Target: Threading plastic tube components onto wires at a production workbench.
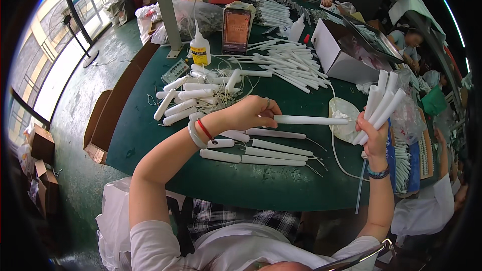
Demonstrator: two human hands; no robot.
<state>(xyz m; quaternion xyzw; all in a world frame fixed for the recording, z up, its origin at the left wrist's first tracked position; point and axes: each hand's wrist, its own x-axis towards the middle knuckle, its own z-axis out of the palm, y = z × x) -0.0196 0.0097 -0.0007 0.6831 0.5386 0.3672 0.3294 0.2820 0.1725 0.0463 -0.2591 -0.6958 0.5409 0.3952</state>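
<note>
My left hand (256,113) is closed on one end of a long white tube (311,120), held level above the table. The tube's other end comes close to the fingers of my right hand (374,138); whether they touch cannot be told. That hand is closed round a bundle of several white tubes (384,103), tilted up and to the right. Beneath the held tube's far end lies a pale sheet (346,133) with white paste on it. Nearer me, several white candle-shaped sticks (276,145) lie in rows, with thin wires at their right ends.
Short white tubes with wires (193,95) are heaped at left. A glue bottle (200,50) and a phone (236,30) stand behind them. Slim white sticks (296,62) are piled toward the back, beside a white box (334,52). A white cord (339,160) curves across the green table (241,190). Other people work beyond.
</note>
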